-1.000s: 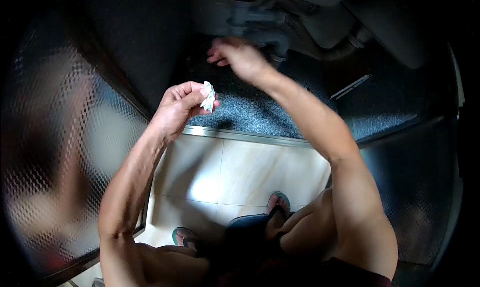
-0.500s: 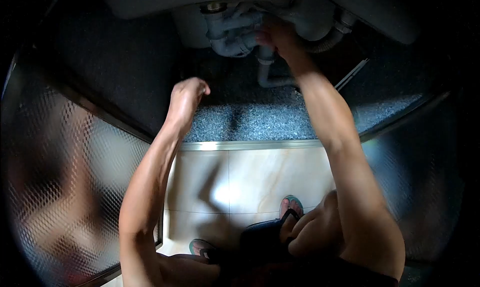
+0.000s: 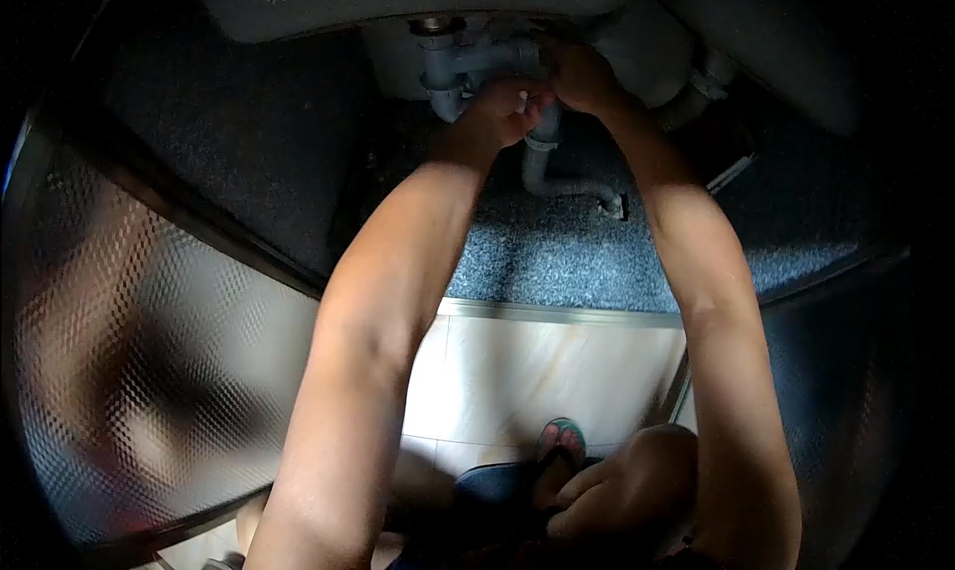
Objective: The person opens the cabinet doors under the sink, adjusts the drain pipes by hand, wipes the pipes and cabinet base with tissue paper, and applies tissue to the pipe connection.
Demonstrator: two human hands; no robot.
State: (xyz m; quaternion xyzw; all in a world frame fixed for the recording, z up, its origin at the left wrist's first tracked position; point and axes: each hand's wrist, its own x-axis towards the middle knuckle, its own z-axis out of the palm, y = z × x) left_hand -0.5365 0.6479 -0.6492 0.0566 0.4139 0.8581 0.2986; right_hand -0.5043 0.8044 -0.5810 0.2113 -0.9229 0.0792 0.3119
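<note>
Grey plastic drain pipes [image 3: 494,57] run under a dark basin [image 3: 438,3] inside a cabinet. In the shadow, my right hand [image 3: 585,76] is closed around the upper right end of the pipework; its fingertips are partly hidden. My left hand [image 3: 500,110] is just beside it, in front of the pipe bend, with the fingers curled together. A small whitish bit shows at those fingers, too small to name. Below both hands a lower pipe [image 3: 537,167] drops and turns right into a hole in the speckled cabinet floor [image 3: 567,262].
A ribbed hose [image 3: 691,102] hangs on the right, above a dark flat object with a pale edge [image 3: 733,172]. Textured glass doors stand open on either side, the left door [image 3: 219,341] showing clearly. The cabinet's metal sill [image 3: 567,314] borders the tiled floor [image 3: 497,371].
My left hand has moved up and right from above the cabinet floor to the pipes beside my right hand. My right hand stays at the pipework. The view has shifted slightly.
</note>
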